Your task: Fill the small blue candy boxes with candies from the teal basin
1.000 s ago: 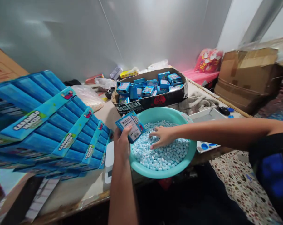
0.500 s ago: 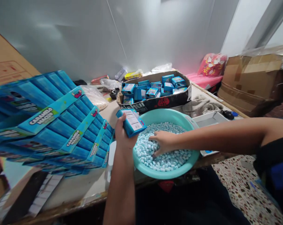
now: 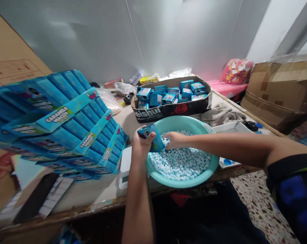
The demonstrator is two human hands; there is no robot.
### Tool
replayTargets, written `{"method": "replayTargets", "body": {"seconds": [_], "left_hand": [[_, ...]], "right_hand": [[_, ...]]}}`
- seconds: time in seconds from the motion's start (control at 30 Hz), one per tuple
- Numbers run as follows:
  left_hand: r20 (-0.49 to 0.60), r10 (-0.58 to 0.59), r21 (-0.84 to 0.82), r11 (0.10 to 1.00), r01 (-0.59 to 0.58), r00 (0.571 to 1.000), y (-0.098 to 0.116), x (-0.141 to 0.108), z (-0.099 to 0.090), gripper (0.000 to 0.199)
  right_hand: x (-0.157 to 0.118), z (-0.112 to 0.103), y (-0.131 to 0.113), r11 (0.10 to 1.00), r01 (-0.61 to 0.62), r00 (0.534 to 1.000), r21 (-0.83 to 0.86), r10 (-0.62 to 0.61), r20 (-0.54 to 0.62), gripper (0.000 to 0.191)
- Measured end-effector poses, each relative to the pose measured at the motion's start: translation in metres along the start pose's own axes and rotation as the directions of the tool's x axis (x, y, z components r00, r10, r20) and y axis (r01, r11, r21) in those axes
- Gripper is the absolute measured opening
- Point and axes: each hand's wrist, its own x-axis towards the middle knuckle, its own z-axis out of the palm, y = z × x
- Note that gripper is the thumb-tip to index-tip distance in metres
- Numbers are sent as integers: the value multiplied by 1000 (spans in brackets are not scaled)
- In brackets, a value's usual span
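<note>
My left hand [image 3: 142, 144] grips a small blue candy box [image 3: 155, 139], tilted over the left side of a turquoise basin [image 3: 214, 171]. Pale blue and white candies [image 3: 180, 166] fill much of the basin. Close against the box's right end is my right hand [image 3: 175, 140], its fingers curled around some candies. The box hides part of those fingertips. Left of the basin, a white scale [image 3: 125, 167] stands partly behind my left forearm.
Stacked blue display trays [image 3: 74, 135] packed with boxes rise at the left. Behind the basin, a dark cardboard tray [image 3: 166, 113] holds several loose blue boxes. A grey cloth [image 3: 223, 113] and a white tray [image 3: 232, 128] lie right. Large cartons [image 3: 280, 91] stand beyond.
My right hand has come up out of the candies to the box with some in its fingers. My left hand has turned the box and tilted it towards the right hand.
</note>
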Motion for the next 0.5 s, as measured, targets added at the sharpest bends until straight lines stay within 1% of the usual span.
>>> {"method": "replayTargets", "body": {"seconds": [0.07, 0.1, 0.13, 0.2, 0.27, 0.37, 0.43, 0.47, 0.5], "left_hand": [[22, -6, 27, 1000, 5, 1000, 5, -5, -2, 68], [45, -13, 52, 999, 10, 999, 8, -7, -1, 65], [78, -25, 92, 996, 18, 997, 11, -9, 0, 63], [159, -55, 210, 978, 21, 986, 17, -13, 3, 61], [261, -86, 308, 951, 2, 962, 21, -15, 5, 60], [384, -119, 337, 941, -19, 916, 22, -17, 5, 57], [409, -135, 336, 942, -12, 902, 20, -17, 5, 55], [409, -137, 336, 942, -9, 902, 19, -17, 5, 54], [389, -122, 318, 948, -9, 913, 17, -17, 5, 54]], "right_hand": [[2, -4, -1, 985, -92, 996, 143, 92, 5, 25], [3, -6, -1, 959, -143, 990, 244, 144, 13, 25], [4, -8, -1, 920, -180, 983, 347, 185, 18, 25], [6, -14, -1, 829, -197, 972, 523, 234, -3, 23], [8, -22, -2, 749, -145, 968, 646, 242, -63, 20], [9, -36, -10, 643, -22, 953, 766, 244, -177, 18], [10, -45, -21, 562, 62, 938, 825, 249, -240, 17], [11, -48, -27, 511, 98, 931, 854, 256, -260, 18], [12, -50, -33, 458, 126, 926, 880, 263, -270, 19]]}}
